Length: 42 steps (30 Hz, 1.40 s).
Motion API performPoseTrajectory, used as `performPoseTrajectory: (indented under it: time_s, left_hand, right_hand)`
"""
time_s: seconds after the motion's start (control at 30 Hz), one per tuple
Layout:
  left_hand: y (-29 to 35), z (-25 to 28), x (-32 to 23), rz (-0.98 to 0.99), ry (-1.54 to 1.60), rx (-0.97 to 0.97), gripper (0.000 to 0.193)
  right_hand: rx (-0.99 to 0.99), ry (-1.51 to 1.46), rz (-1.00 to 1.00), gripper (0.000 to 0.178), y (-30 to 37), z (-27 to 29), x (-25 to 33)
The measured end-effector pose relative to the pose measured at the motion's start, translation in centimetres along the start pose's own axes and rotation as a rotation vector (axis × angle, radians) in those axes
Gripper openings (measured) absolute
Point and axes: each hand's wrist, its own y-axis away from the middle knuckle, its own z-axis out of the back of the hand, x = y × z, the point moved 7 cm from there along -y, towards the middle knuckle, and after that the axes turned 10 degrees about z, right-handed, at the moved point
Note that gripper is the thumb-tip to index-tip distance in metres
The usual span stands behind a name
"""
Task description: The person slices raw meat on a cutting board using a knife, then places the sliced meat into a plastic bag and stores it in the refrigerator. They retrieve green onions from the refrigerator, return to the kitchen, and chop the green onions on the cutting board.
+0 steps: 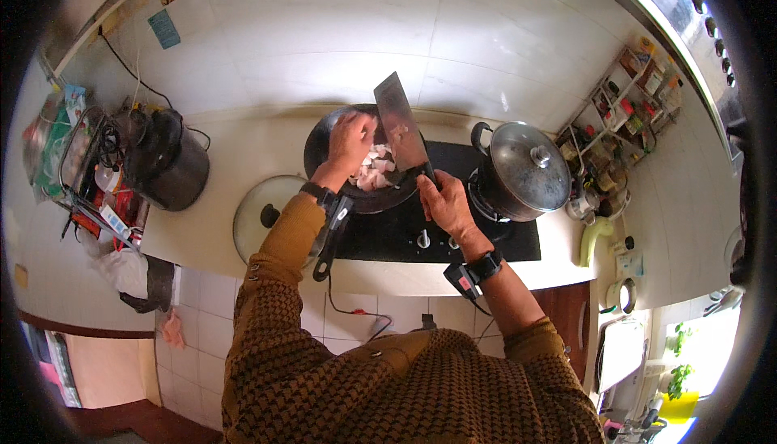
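My right hand (447,204) grips the dark handle of a cleaver (401,130). Its broad blade is raised and tilted over the right side of a dark wok (317,146) on the stove. Pale pink chunks of raw meat (374,174) lie in the wok. Above its left part is my left hand (353,143), fingers curled in toward the blade. Whatever those fingers hold, if anything, is hidden. A few small bits of meat seem to cling to the blade.
A lidded pot (526,170) stands on the right of the black stove (364,242). On the counter left of the wok lies a glass lid (249,216). A black cooker (171,161) is farther left. Spice jars fill a rack (619,120) at the right wall.
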Motion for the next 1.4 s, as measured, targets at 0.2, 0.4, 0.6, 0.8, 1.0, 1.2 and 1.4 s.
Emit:
performPoseTrajectory:
  time_s: [0.2, 0.4, 0.6, 0.8, 1.0, 1.2, 1.4]
  left_hand:
    - [0.7, 1.1, -2.7, -0.089, 0.176, 0.029, 0.028]
    - [1.3, 0.7, -6.6, -0.328, 0.180, 0.127, 0.025]
    - [1.8, -0.2, 0.3, -0.233, -0.311, 0.208, 0.006]
    - [-1.9, 1.5, 4.5, 0.412, 0.277, 0.128, 0.019]
    - [-3.0, 3.9, 0.2, 0.820, 1.861, -0.071, 0.072]
    - [-1.3, 4.1, -13.1, 0.467, 2.092, 0.096, 0.075]
    - [6.3, -7.5, -24.5, 0.575, 1.808, 0.522, 0.029]
  right_hand:
    - [0.000, -0.105, -0.170, 0.030, -0.2, -0.3, -0.8]
    - [-0.048, -0.301, -0.220, 0.034, -0.8, -1.2, -0.7]
    - [-0.154, -0.407, -0.131, 0.036, -1.4, 0.8, -0.1]
    - [-0.157, -0.536, -0.160, 0.034, 0.8, 3.3, 0.5]
    - [-0.152, -0.584, -0.156, 0.032, 8.4, 9.1, 1.4]
    - [-0.187, -0.553, -0.142, 0.034, 20.9, 18.2, 2.6]
    - [-0.427, -0.239, -0.368, 0.029, 38.2, 28.0, 1.4]
